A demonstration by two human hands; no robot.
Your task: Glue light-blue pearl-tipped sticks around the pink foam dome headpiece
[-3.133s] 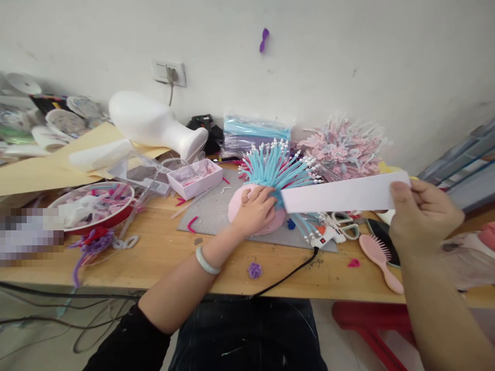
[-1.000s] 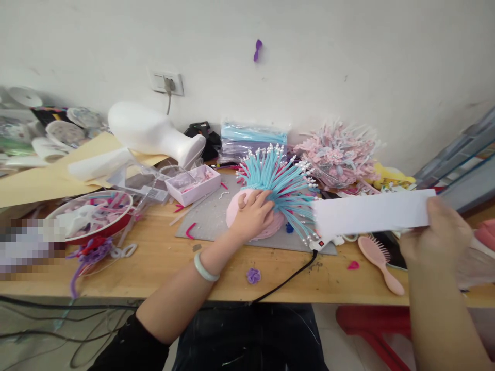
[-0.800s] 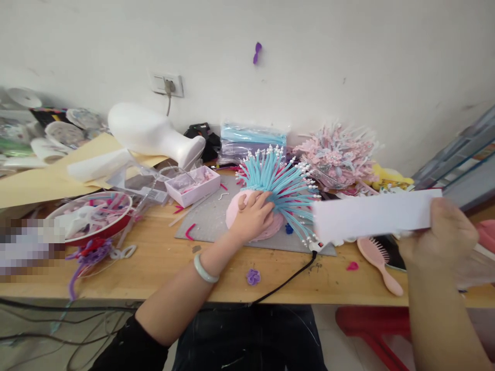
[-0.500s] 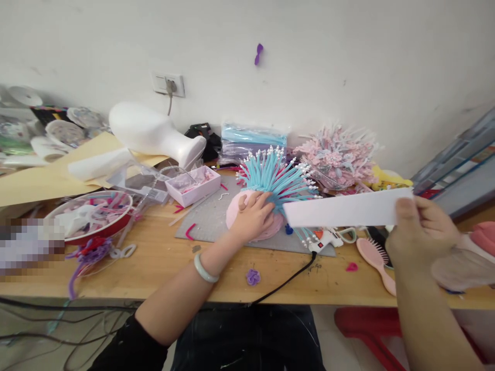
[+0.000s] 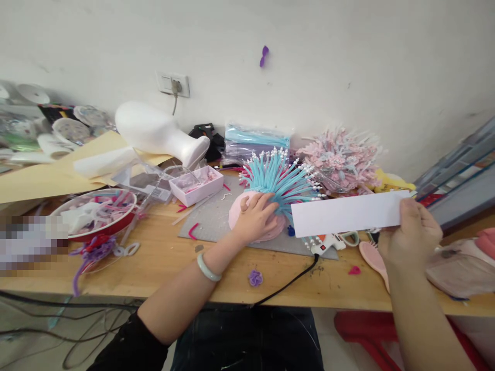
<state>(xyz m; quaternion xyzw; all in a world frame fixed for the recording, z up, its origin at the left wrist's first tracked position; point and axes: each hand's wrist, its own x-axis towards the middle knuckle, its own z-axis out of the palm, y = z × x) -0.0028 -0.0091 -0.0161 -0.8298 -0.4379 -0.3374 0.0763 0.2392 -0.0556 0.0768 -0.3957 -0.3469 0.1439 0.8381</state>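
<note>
My left hand (image 5: 257,219) lies with its fingers spread on a round pink base (image 5: 238,206), beside blue pipe-cleaner stems (image 5: 270,172) tipped with white beads. The base rests on a grey cutting mat (image 5: 211,216). In my right hand (image 5: 413,229) is the right end of a flat white strip (image 5: 344,214), pinched between thumb and fingers. The strip's free end points left, just right of the base, and hides some of the beaded stems. A white glue gun (image 5: 327,244) lies below the strip.
A pink hairbrush (image 5: 374,260) is by my right wrist. Left of the mat are a pink box (image 5: 197,192) and a red-rimmed bowl (image 5: 124,221). Behind stand a white mannequin head (image 5: 145,129) and a pink beaded bunch (image 5: 340,157). A black cord (image 5: 288,283) crosses the front.
The white strip has turned to show more of its broad face and its free end sits slightly lower. My right hand has rotated with it. My left hand stays on the pink base.
</note>
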